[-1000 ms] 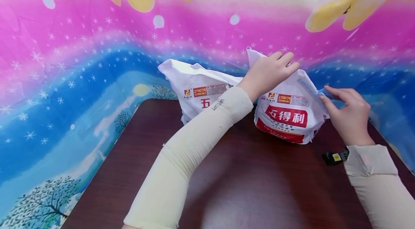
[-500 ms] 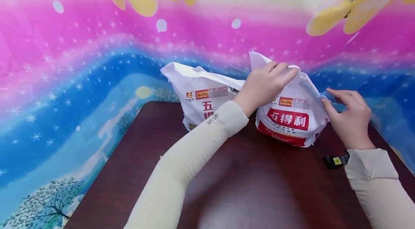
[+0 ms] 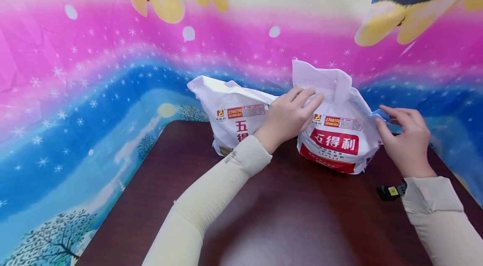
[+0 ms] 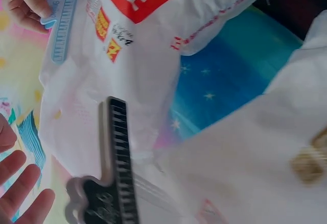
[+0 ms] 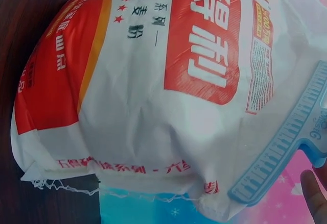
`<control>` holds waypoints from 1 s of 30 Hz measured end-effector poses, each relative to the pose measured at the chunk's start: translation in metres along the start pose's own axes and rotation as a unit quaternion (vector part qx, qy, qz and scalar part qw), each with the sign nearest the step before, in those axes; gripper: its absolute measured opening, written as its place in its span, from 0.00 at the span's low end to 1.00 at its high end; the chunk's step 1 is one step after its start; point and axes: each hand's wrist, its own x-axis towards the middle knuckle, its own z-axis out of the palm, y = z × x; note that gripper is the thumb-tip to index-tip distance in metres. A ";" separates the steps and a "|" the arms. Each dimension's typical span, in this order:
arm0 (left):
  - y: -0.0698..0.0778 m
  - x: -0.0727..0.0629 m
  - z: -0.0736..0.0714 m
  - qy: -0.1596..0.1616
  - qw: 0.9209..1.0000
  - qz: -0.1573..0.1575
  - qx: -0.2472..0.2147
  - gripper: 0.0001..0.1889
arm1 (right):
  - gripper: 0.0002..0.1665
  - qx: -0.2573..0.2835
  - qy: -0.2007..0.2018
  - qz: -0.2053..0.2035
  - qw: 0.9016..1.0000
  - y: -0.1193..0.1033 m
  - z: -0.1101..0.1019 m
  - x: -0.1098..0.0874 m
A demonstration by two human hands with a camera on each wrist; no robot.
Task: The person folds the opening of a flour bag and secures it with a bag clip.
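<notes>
Two white flour bags stand side by side at the back of the table: the right flour bag (image 3: 336, 142) and the left flour bag (image 3: 235, 111). A blue bag clip (image 5: 281, 142) sits across the right bag's top edge on its right side. My right hand (image 3: 407, 138) pinches that clip's tab between thumb and fingers. My left hand (image 3: 292, 117) is between the bags, fingers loosely extended and holding nothing. In the left wrist view its fingers (image 4: 30, 196) are spread beside a black bag clip (image 4: 115, 168), which lies near the left bag's top.
The dark wooden table (image 3: 286, 215) extends in front of the bags. Close behind them hangs a colourful printed cloth (image 3: 241, 40). A black strap piece with a yellow label (image 3: 392, 191) sticks out by my right wrist.
My left hand has come off the right bag's top and moved left and down, so that bag's top flap now shows. My right hand stays on the blue bag clip.
</notes>
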 end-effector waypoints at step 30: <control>-0.038 -0.090 -0.026 0.119 0.990 -0.070 -0.017 0.15 | 0.21 0.003 -0.019 -0.021 1.000 0.032 -0.011 -0.006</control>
